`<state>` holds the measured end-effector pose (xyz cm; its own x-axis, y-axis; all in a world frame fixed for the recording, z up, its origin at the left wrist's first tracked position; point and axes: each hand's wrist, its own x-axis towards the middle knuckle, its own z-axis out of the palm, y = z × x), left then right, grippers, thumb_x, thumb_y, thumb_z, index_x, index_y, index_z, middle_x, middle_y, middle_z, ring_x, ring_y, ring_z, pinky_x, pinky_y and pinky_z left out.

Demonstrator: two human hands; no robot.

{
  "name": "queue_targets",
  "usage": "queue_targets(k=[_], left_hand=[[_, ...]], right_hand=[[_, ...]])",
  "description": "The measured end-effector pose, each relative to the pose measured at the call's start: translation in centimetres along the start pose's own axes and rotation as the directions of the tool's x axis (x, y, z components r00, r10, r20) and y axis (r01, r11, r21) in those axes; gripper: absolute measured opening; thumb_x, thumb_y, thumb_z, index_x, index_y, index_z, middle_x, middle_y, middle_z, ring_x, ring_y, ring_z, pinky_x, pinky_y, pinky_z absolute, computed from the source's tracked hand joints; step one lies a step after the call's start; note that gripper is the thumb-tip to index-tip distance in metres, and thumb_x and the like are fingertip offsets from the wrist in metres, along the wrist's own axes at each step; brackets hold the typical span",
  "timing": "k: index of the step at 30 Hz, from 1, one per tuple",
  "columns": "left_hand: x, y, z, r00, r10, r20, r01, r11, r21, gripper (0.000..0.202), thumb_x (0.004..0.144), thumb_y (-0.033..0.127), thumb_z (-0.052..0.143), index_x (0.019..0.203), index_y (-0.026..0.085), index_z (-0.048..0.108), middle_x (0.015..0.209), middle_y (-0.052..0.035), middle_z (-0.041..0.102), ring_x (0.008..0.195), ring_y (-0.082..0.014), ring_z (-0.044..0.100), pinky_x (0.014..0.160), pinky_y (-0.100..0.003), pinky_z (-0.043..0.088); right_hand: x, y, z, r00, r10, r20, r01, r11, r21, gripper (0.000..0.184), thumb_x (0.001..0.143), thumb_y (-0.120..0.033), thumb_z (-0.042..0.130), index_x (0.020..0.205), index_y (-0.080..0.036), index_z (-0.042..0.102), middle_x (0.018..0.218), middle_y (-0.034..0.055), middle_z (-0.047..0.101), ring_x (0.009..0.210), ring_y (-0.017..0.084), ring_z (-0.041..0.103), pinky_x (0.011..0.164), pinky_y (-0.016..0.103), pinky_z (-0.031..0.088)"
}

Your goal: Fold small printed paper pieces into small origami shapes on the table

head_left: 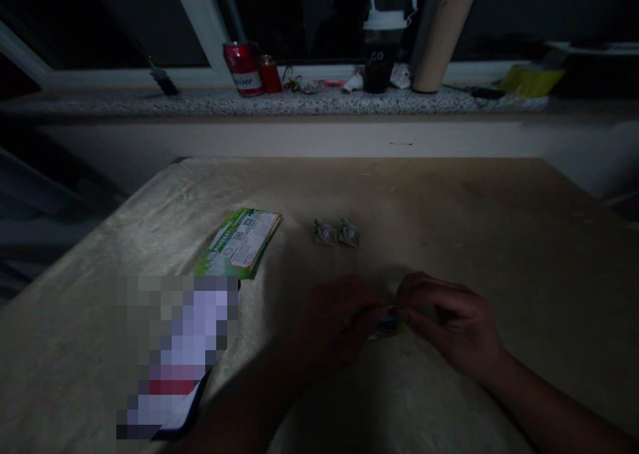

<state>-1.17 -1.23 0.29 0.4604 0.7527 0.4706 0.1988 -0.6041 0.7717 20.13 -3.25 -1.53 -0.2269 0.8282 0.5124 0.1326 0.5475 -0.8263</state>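
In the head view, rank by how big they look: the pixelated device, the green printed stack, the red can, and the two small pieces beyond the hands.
1. Pixelated device
2. Green printed stack
3. Red can
4. Left small piece and right small piece: too alike to rank.

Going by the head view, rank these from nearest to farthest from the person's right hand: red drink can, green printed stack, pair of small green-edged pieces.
1. Pair of small green-edged pieces: on the table, ahead and left of the right hand.
2. Green printed stack: farther left on the table.
3. Red drink can: beyond the table, left on the windowsill.
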Motion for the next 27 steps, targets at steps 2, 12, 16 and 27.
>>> queue_targets(k=[2, 12, 16, 27], left_hand=[[0.07, 0.12, -0.11, 0.998, -0.062, -0.016, 0.061, 0.998, -0.015, 0.015, 0.093, 0.027, 0.066, 0.085, 0.019, 0.075, 0.072, -0.0014, 0.073, 0.063, -0.0131, 0.067, 0.06, -0.024, 0.051], [0.02, -0.36, -0.64, 0.994, -0.072, -0.084, 0.069, 0.997, -0.045, 0.009, 0.088, 0.016, 0.07, 0.084, 0.018, 0.078, 0.073, -0.0015, 0.078, 0.063, -0.0116, 0.07, 0.06, -0.021, 0.053], [-0.07, -0.62, -0.46, 0.993, -0.082, -0.085, 0.07, 0.989, -0.134, 0.009, 0.088, 0.016, 0.072, 0.083, 0.018, 0.079, 0.072, -0.0015, 0.077, 0.06, -0.0106, 0.069, 0.057, -0.019, 0.051], [-0.13, -0.57, -0.46, 0.978, -0.209, -0.004, 0.208, 0.973, -0.101, 0.009, 0.087, 0.021, 0.072, 0.087, 0.019, 0.081, 0.075, -0.0029, 0.079, 0.064, -0.0138, 0.071, 0.06, -0.023, 0.054]], right_hand=[[0.04, -0.08, -0.04, 1.0, -0.003, -0.012, 0.003, 1.0, 0.01, 0.013, 0.089, -0.011, 0.074, 0.093, -0.023, 0.079, 0.077, 0.0039, 0.074, 0.073, 0.02, 0.07, 0.066, 0.036, 0.058], [-0.22, 0.15, -0.11, 0.992, 0.063, -0.11, -0.068, 0.997, -0.039, 0.012, 0.085, -0.013, 0.079, 0.092, -0.022, 0.079, 0.079, 0.0036, 0.077, 0.069, 0.018, 0.073, 0.06, 0.027, 0.059], [0.0, 0.11, -0.3, 0.997, 0.044, -0.057, -0.043, 0.999, 0.029, 0.011, 0.087, -0.012, 0.076, 0.088, -0.022, 0.079, 0.077, 0.004, 0.077, 0.072, 0.018, 0.072, 0.062, 0.029, 0.06], [-0.23, 0.18, -0.19, 0.994, 0.049, -0.097, -0.052, 0.998, -0.028, 0.012, 0.084, -0.014, 0.08, 0.091, -0.023, 0.081, 0.076, 0.0035, 0.077, 0.067, 0.018, 0.073, 0.057, 0.027, 0.06]])
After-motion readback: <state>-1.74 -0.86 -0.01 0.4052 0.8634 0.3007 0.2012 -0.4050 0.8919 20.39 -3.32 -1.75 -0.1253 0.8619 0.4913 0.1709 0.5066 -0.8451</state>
